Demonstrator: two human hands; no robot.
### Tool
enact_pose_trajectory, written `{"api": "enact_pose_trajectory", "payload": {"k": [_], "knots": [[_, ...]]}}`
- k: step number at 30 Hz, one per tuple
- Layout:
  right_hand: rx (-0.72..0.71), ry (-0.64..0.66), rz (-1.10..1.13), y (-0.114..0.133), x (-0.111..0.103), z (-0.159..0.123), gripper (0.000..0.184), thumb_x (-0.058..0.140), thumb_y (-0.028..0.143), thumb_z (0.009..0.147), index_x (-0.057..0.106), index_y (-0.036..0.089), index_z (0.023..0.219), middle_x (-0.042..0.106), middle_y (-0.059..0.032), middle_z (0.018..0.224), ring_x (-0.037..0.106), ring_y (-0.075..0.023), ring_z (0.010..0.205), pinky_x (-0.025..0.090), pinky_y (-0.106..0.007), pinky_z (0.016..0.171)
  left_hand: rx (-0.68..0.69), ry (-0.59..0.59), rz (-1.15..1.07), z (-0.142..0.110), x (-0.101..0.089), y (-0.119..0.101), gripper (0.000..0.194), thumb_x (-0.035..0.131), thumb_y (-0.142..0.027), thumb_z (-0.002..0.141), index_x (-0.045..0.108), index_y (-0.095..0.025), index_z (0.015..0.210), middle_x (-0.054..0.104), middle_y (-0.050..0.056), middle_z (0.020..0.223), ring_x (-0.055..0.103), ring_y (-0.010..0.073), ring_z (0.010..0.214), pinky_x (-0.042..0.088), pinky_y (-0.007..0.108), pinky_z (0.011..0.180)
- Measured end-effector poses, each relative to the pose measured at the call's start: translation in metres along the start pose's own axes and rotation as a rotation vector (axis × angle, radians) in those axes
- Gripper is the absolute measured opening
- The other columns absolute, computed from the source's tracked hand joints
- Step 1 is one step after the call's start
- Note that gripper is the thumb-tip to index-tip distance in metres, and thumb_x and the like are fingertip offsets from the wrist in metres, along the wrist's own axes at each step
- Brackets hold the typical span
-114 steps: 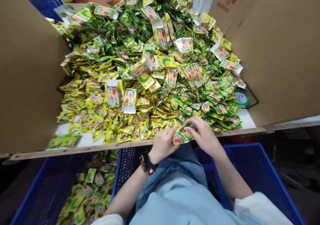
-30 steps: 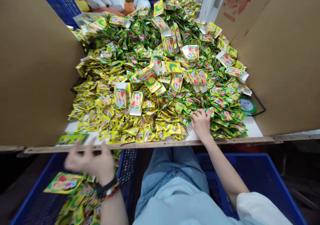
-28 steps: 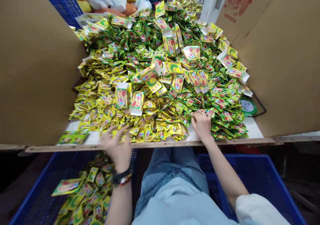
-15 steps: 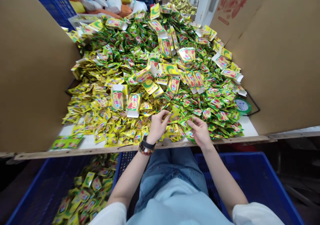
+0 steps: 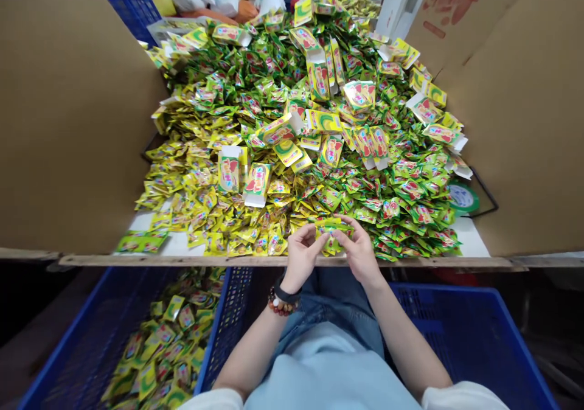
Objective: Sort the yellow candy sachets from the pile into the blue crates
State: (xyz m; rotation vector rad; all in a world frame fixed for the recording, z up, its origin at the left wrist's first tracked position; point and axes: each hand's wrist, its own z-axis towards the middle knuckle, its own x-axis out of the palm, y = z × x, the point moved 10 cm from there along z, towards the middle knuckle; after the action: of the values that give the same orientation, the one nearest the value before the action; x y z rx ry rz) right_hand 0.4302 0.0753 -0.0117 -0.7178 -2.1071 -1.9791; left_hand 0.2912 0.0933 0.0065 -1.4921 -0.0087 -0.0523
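My left hand [image 5: 302, 255] and my right hand [image 5: 360, 255] are close together at the front edge of the table, thumbs and fingers pinching small candy packets [image 5: 332, 244] between them. Yellow shows along the top of what they hold and green below; the exact number of packets is unclear. Just beyond my fingers lies a big heap of the same wrapped packets, with yellow ones [image 5: 205, 209] mostly on the left and green ones [image 5: 410, 197] mostly on the right. Small printed boxes [image 5: 258, 182], some with flaps open, lie on the heap.
Cardboard walls [image 5: 68, 124] flank the heap on both sides. A roll of green tape [image 5: 463, 198] sits at the right. Below the wooden table edge [image 5: 182, 260] stand a blue crate [image 5: 68, 349] with packed items and another blue crate [image 5: 474, 337]. Sacks [image 5: 225, 2] are piled behind.
My hands have come together from apart, each bringing a packet, and are nearer the table edge. The view has shifted, so the heap appears further right.
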Motion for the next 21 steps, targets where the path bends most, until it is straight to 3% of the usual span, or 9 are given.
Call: {"api": "enact_pose_trajectory", "payload": {"k": [3, 5, 7, 9, 14, 18, 21], "knots": [[-0.040, 0.019, -0.139, 0.009, -0.011, 0.001, 0.030, 0.081, 0.038, 0.068, 0.071, 0.021, 0.089, 0.070, -0.0004, 0.080, 0.062, -0.0148, 0.069, 0.052, -0.028, 0.065, 0.088, 0.052, 0.254, 0.010, -0.025, -0.014, 0.022, 0.069, -0.037, 0.080, 0.073, -0.016, 0.083, 0.067, 0.004, 0.073, 0.060, 0.0146, 0.064, 0.051, 0.027, 0.061], [-0.117, -0.061, -0.197, 0.018, -0.030, 0.003, 0.025, 0.080, 0.038, 0.070, 0.071, 0.021, 0.086, 0.069, -0.0001, 0.079, 0.059, -0.0133, 0.066, 0.049, -0.026, 0.062, 0.256, -0.092, 0.534, 0.027, -0.067, -0.043, 0.021, 0.059, -0.028, 0.085, 0.074, -0.019, 0.096, 0.070, 0.008, 0.089, 0.064, 0.0197, 0.078, 0.053, 0.034, 0.072], [-0.165, -0.123, -0.206, 0.023, -0.047, 0.005, 0.026, 0.079, 0.039, 0.070, 0.071, 0.021, 0.086, 0.068, -0.0004, 0.079, 0.057, -0.0121, 0.064, 0.048, -0.025, 0.060, 0.445, -0.252, 0.879, 0.047, -0.105, -0.078, 0.034, 0.053, -0.016, 0.084, 0.072, -0.023, 0.111, 0.064, 0.012, 0.116, 0.060, 0.0261, 0.103, 0.048, 0.044, 0.092], [-0.169, -0.149, -0.174, 0.022, -0.058, 0.006, 0.029, 0.080, 0.040, 0.069, 0.070, 0.020, 0.087, 0.067, -0.0011, 0.080, 0.056, -0.0121, 0.065, 0.047, -0.024, 0.059, 0.556, -0.197, 1.131, 0.074, -0.119, -0.097, 0.046, 0.052, -0.010, 0.081, 0.067, -0.027, 0.121, 0.054, 0.012, 0.134, 0.047, 0.0319, 0.125, 0.038, 0.053, 0.104], [-0.085, -0.165, -0.039, 0.011, -0.059, 0.002, 0.033, 0.083, 0.041, 0.063, 0.069, 0.021, 0.086, 0.065, 0.0008, 0.075, 0.053, -0.0104, 0.060, 0.046, -0.024, 0.058, 0.668, 0.315, 1.322, 0.122, -0.101, -0.094, 0.047, 0.054, -0.010, 0.082, 0.067, -0.037, 0.117, 0.048, 0.004, 0.145, 0.029, 0.0321, 0.141, 0.021, 0.063, 0.113], [-0.073, -0.186, 0.005, 0.014, -0.053, -0.002, 0.032, 0.084, 0.039, 0.060, 0.069, 0.021, 0.082, 0.063, 0.0023, 0.073, 0.050, -0.0089, 0.059, 0.044, -0.022, 0.058, 0.705, 0.539, 1.358, 0.132, -0.082, -0.084, 0.049, 0.049, -0.004, 0.081, 0.069, -0.036, 0.112, 0.048, -0.002, 0.147, 0.021, 0.0292, 0.148, 0.013, 0.064, 0.116], [-0.077, -0.181, 0.018, 0.018, -0.048, -0.003, 0.033, 0.084, 0.039, 0.061, 0.068, 0.022, 0.083, 0.061, 0.0030, 0.072, 0.049, -0.0087, 0.058, 0.042, -0.021, 0.057, 0.712, 0.661, 1.410, 0.137, -0.073, -0.078, 0.050, 0.047, -0.002, 0.077, 0.070, -0.032, 0.109, 0.050, 0.000, 0.146, 0.024, 0.0294, 0.148, 0.014, 0.065, 0.115]]}}
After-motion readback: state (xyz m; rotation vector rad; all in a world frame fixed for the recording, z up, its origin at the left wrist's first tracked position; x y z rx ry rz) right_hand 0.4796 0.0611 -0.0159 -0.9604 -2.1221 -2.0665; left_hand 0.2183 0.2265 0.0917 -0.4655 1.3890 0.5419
